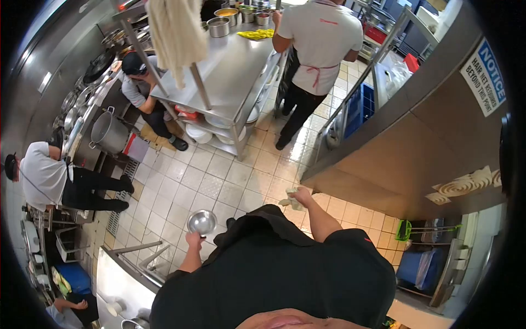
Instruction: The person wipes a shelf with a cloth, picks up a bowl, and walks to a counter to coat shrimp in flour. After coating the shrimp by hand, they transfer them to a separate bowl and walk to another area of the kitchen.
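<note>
Low at my left side, my left hand [193, 239] grips a round metal bowl [202, 222] by its near edge. The bowl's open side faces up, and I see nothing in it. My right hand [300, 196] is stretched forward with its fingers closed on a pale, crumpled cloth [294, 203]. This cloth hangs above the tiled floor [233, 192], near the lower end of the brown partition.
A steel work table [235, 60] with pots and a yellow cloth stands ahead. Three people are around it and along the left counter; another person's arm shows at lower left. A large stockpot [109, 131] stands left. The brown partition [394, 153] borders my right.
</note>
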The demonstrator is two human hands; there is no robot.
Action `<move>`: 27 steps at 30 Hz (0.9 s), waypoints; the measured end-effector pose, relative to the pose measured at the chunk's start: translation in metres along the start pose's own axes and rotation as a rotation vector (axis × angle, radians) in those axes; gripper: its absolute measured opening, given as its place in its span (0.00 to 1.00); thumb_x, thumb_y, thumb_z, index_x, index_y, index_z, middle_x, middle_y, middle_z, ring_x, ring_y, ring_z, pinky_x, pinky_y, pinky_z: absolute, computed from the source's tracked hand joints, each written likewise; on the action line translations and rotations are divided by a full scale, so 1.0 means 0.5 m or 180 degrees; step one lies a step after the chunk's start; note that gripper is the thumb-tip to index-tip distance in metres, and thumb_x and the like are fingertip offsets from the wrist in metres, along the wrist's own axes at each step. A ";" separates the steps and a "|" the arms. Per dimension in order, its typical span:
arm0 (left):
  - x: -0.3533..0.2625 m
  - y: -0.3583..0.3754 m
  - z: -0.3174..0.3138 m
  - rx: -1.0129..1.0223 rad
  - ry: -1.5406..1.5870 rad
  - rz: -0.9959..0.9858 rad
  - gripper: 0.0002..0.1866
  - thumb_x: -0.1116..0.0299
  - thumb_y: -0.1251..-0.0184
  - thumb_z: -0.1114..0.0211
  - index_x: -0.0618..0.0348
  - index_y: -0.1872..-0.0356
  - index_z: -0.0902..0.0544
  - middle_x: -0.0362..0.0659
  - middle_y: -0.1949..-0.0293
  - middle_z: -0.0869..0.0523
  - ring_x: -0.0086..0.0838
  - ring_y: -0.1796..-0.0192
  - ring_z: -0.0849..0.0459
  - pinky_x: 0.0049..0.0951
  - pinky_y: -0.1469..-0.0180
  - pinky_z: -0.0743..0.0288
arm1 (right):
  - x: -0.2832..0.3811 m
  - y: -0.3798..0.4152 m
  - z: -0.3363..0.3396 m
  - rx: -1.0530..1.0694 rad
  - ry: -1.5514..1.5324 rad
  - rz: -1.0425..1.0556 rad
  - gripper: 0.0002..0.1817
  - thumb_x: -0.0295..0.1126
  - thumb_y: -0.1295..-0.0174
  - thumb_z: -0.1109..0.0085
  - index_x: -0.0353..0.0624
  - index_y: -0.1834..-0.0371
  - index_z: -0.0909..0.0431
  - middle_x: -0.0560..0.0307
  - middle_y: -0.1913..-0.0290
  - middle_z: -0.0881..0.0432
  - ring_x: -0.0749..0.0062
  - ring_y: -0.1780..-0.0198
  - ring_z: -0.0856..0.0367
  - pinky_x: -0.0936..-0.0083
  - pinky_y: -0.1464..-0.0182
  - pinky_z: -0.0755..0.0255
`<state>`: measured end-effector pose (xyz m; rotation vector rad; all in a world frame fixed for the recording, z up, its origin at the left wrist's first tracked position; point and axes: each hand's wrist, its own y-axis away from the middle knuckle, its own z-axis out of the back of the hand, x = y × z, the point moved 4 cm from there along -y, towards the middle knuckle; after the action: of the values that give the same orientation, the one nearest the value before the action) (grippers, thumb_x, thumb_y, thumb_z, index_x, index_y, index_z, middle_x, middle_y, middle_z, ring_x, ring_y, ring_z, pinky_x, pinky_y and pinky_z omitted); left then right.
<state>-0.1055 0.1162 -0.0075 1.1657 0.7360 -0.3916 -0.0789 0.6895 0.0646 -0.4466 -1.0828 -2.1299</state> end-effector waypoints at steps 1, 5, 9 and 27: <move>-0.027 0.003 -0.050 -0.0041 -0.0001 -0.0165 0.17 0.83 0.48 0.46 0.74 0.55 0.33 0.59 0.59 0.24 0.50 0.65 0.18 0.44 0.70 0.14 | -0.035 -0.007 0.008 -0.0024 -0.0169 -0.0078 0.25 0.37 0.55 0.33 0.28 0.58 0.23 0.42 0.60 0.18 0.56 0.58 0.18 0.64 0.56 0.26; -0.156 0.066 -0.231 0.0550 0.0055 -0.0302 0.15 0.82 0.47 0.43 0.71 0.56 0.30 0.54 0.61 0.22 0.42 0.66 0.17 0.41 0.70 0.14 | -0.182 -0.044 0.017 0.0322 -0.2207 -0.1056 0.14 0.29 0.44 0.38 0.29 0.60 0.24 0.46 0.63 0.19 0.56 0.62 0.18 0.61 0.62 0.22; -0.243 0.134 -0.358 0.0732 0.0103 -0.0378 0.14 0.82 0.45 0.42 0.69 0.56 0.28 0.52 0.63 0.20 0.40 0.67 0.16 0.38 0.70 0.15 | -0.237 -0.059 0.026 0.0568 -0.3361 -0.1646 0.14 0.35 0.35 0.47 0.32 0.59 0.24 0.45 0.62 0.18 0.52 0.62 0.18 0.56 0.59 0.22; -0.786 0.094 -1.022 0.1341 -0.0761 -0.2234 0.14 0.69 0.49 0.34 0.67 0.63 0.23 0.49 0.70 0.19 0.32 0.69 0.19 0.33 0.67 0.25 | 0.743 -0.623 0.664 -0.0154 -0.3368 0.1356 0.42 0.56 0.40 0.46 0.41 0.30 0.46 0.50 0.32 0.39 0.54 0.38 0.34 0.57 0.37 0.42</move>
<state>-0.5162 0.5715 0.1969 1.1923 0.8614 -1.3011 -0.5640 0.9256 0.2976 -1.7700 -1.2885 -1.4859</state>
